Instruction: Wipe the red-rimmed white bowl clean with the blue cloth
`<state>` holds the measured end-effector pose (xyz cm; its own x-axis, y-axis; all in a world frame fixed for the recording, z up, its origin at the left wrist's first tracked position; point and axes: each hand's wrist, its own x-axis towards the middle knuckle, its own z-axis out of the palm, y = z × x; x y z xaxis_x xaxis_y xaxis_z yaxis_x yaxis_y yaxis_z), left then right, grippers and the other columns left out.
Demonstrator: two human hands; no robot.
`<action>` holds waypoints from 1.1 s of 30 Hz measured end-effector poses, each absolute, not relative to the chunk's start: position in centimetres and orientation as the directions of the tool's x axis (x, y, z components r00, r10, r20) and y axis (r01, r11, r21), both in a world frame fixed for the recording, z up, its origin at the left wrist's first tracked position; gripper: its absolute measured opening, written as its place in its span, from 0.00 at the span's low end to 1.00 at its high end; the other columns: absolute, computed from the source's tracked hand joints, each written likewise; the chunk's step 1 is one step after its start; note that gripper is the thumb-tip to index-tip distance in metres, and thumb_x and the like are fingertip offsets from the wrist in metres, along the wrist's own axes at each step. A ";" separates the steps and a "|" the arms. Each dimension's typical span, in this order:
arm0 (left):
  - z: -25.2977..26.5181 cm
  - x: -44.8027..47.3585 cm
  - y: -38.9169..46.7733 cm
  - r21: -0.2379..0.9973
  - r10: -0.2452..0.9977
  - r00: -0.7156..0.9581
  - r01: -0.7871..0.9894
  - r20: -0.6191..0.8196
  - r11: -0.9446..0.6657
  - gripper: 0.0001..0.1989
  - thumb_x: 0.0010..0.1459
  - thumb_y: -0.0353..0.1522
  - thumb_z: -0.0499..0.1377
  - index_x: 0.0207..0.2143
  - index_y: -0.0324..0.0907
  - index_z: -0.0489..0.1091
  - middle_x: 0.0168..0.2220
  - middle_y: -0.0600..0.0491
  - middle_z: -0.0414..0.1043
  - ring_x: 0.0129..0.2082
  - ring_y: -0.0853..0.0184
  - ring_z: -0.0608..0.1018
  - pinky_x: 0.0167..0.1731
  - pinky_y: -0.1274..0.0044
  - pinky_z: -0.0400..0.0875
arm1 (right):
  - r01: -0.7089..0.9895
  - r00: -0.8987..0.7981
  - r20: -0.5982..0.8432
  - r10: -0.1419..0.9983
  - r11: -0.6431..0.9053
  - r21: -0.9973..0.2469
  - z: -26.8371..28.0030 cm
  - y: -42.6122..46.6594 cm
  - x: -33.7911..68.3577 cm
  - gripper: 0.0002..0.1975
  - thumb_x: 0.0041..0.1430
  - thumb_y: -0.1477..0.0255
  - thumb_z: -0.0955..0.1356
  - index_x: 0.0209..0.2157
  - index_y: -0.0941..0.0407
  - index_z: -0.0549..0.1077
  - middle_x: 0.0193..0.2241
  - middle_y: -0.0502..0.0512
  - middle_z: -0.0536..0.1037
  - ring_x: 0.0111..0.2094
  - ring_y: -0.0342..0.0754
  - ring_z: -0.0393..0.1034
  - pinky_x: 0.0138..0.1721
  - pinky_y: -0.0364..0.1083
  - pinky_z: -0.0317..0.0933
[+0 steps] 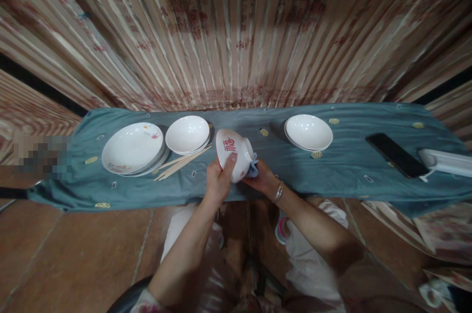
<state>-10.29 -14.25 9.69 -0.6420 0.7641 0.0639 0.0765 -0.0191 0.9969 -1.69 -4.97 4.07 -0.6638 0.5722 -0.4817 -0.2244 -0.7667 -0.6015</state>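
A white bowl (239, 168) with red lettering is held tilted on its side above the near middle of the table, its foot turned to the right. My left hand (218, 180) grips its rim side, thumb lying on the outer wall. At the foot end, my right hand (263, 179) is closed on a blue cloth (253, 166) pressed against the bowl; some of its fingers are hidden behind. Left of my hands lie several wooden chopsticks (180, 164), close to a small stack of white bowls (188, 134).
A stack of floral plates (133, 148) stands at the left of the cloth-covered table (236, 121). More stacked bowls (309, 132) sit right of centre. Further right are a black phone (396, 154) and a white object (448, 162). Curtains (228, 32) hang behind the table.
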 end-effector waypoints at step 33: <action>8.8 -10.3 -13.5 0.953 0.752 -0.638 -0.299 -0.164 -0.046 0.25 0.46 0.46 0.66 0.39 0.35 0.76 0.30 0.49 0.78 0.27 0.67 0.77 0.31 0.77 0.70 | 0.060 -0.618 0.253 0.744 0.366 -0.929 7.6 -5.3 1.1 0.25 0.63 0.58 0.62 0.60 0.50 0.63 0.63 0.55 0.64 0.65 0.53 0.53 0.67 0.57 0.42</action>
<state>-10.34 -13.54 8.79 -0.6383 0.7522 -0.1636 -0.2990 -0.0464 0.9531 1.11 -5.27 7.62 -0.6184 0.7440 0.2532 0.0595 0.3656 -0.9289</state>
